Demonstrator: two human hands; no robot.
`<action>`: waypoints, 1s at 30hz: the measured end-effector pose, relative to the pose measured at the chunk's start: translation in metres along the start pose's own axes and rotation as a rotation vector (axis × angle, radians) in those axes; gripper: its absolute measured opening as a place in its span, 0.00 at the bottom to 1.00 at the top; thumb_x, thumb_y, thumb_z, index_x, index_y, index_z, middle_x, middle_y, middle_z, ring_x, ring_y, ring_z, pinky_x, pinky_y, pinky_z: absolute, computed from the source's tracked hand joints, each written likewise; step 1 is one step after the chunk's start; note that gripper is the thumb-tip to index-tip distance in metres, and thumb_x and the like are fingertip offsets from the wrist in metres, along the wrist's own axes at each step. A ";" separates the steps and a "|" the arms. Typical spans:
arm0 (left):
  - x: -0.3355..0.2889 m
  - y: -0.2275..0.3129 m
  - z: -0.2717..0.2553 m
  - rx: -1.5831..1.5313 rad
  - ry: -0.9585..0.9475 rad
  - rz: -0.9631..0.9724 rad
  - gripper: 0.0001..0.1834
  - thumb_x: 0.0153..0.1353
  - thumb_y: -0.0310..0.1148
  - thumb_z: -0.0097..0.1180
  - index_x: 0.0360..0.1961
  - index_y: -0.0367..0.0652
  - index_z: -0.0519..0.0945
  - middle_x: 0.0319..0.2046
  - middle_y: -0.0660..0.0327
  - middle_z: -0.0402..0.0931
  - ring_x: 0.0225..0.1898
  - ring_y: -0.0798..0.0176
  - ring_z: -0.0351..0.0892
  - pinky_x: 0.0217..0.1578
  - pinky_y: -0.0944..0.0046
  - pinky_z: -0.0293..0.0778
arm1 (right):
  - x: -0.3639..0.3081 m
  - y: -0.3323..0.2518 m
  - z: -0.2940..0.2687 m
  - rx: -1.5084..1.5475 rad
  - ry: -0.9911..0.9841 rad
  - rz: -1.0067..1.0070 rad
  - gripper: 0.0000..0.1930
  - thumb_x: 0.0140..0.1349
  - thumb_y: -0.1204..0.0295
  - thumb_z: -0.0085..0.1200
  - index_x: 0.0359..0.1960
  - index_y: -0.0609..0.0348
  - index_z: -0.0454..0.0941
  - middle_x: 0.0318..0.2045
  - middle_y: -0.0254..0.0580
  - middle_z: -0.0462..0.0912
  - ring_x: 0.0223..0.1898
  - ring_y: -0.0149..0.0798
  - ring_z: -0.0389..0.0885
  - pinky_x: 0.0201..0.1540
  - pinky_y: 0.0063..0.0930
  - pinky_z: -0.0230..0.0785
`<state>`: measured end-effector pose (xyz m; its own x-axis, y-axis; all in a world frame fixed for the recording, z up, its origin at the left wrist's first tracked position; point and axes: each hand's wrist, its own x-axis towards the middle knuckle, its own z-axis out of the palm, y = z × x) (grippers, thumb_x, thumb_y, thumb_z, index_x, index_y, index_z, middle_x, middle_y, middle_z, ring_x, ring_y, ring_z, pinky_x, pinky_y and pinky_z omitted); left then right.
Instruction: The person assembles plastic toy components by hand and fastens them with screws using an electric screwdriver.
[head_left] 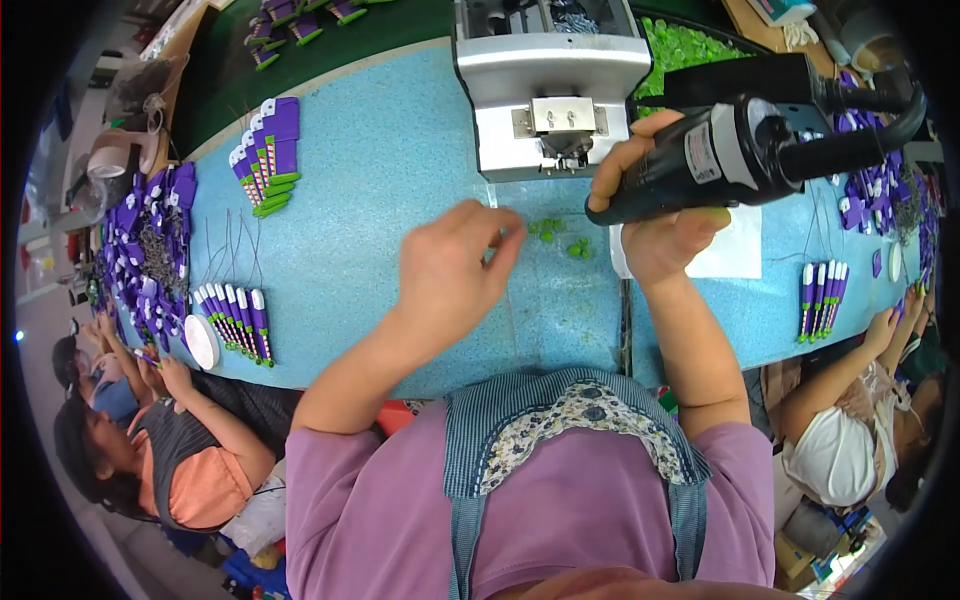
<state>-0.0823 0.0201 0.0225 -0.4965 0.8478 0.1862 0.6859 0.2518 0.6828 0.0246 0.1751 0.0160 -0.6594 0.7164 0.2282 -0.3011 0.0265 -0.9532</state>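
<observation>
My right hand [660,245] is wrapped round a black, corded electric screwdriver [735,145], raised over the table below the grey metal machine [555,75]. The tool's working tip cannot be made out. Left of it, my left hand [450,255] hovers with thumb and forefinger pinched together; whatever is between them is too small to tell. Small translucent green pieces [546,231] lie on the blue mat [370,180] between my hands. A white sheet [735,245] lies partly under my right hand and the tool.
Purple-and-white parts with green ends [265,155] stand stacked at the left, near a row of slim ones with wires [235,320]. A similar row [823,300] lies right. Bright green pieces [680,60] fill a tray behind. Co-workers sit on both sides.
</observation>
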 end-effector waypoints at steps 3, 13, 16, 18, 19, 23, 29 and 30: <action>-0.020 -0.010 0.024 0.017 -0.058 -0.065 0.07 0.49 0.26 0.64 0.31 0.40 0.81 0.23 0.59 0.75 0.17 0.65 0.75 0.19 0.66 0.70 | 0.000 -0.001 0.002 0.010 0.001 -0.001 0.52 0.41 0.21 0.39 0.48 0.62 0.62 0.22 0.41 0.75 0.19 0.30 0.72 0.22 0.19 0.66; -0.018 -0.017 0.051 0.052 0.003 -0.090 0.08 0.48 0.28 0.65 0.31 0.40 0.80 0.22 0.59 0.76 0.18 0.63 0.76 0.20 0.65 0.72 | -0.004 0.001 0.001 -0.018 0.010 -0.001 0.53 0.40 0.20 0.38 0.47 0.62 0.61 0.21 0.41 0.75 0.19 0.30 0.72 0.22 0.20 0.68; -0.019 -0.017 0.052 0.096 0.005 -0.041 0.07 0.49 0.27 0.63 0.30 0.40 0.79 0.23 0.58 0.76 0.18 0.63 0.76 0.20 0.65 0.71 | -0.003 -0.001 0.003 -0.019 0.015 0.007 0.53 0.40 0.20 0.38 0.47 0.62 0.61 0.21 0.41 0.75 0.19 0.30 0.72 0.22 0.20 0.68; -0.015 -0.013 0.047 0.131 0.000 -0.029 0.06 0.50 0.26 0.62 0.30 0.40 0.79 0.23 0.58 0.76 0.18 0.63 0.75 0.20 0.65 0.71 | -0.002 -0.002 0.003 -0.020 0.012 0.007 0.53 0.39 0.20 0.38 0.47 0.62 0.61 0.21 0.41 0.75 0.19 0.30 0.72 0.22 0.20 0.68; -0.012 -0.009 0.038 0.057 -0.005 -0.043 0.05 0.50 0.26 0.61 0.29 0.40 0.78 0.22 0.58 0.75 0.18 0.60 0.76 0.19 0.63 0.71 | -0.002 -0.002 0.003 -0.019 0.014 0.011 0.53 0.39 0.20 0.38 0.47 0.62 0.61 0.21 0.41 0.75 0.19 0.30 0.73 0.22 0.20 0.67; 0.026 0.027 -0.009 -0.131 0.254 0.098 0.06 0.49 0.23 0.62 0.27 0.41 0.77 0.18 0.62 0.71 0.15 0.66 0.71 0.16 0.68 0.66 | -0.002 0.000 0.004 -0.022 0.033 0.025 0.54 0.37 0.19 0.40 0.47 0.62 0.61 0.20 0.41 0.74 0.19 0.31 0.72 0.22 0.20 0.65; 0.105 0.005 -0.032 -0.010 0.618 0.323 0.04 0.49 0.26 0.61 0.27 0.44 0.78 0.21 0.61 0.71 0.19 0.58 0.73 0.20 0.62 0.68 | -0.005 0.009 0.007 0.087 0.028 -0.029 0.51 0.41 0.21 0.41 0.48 0.61 0.62 0.19 0.40 0.73 0.18 0.32 0.71 0.22 0.22 0.64; 0.109 -0.002 -0.030 0.126 0.582 0.260 0.04 0.50 0.30 0.61 0.27 0.44 0.78 0.23 0.59 0.73 0.23 0.52 0.75 0.23 0.57 0.70 | -0.008 0.011 0.006 0.132 0.050 -0.017 0.51 0.42 0.22 0.41 0.49 0.61 0.62 0.20 0.41 0.73 0.19 0.33 0.71 0.24 0.22 0.65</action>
<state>-0.1540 0.0980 0.0630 -0.4883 0.5057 0.7112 0.8624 0.1551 0.4819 0.0219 0.1654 0.0052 -0.6191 0.7507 0.2306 -0.4022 -0.0508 -0.9141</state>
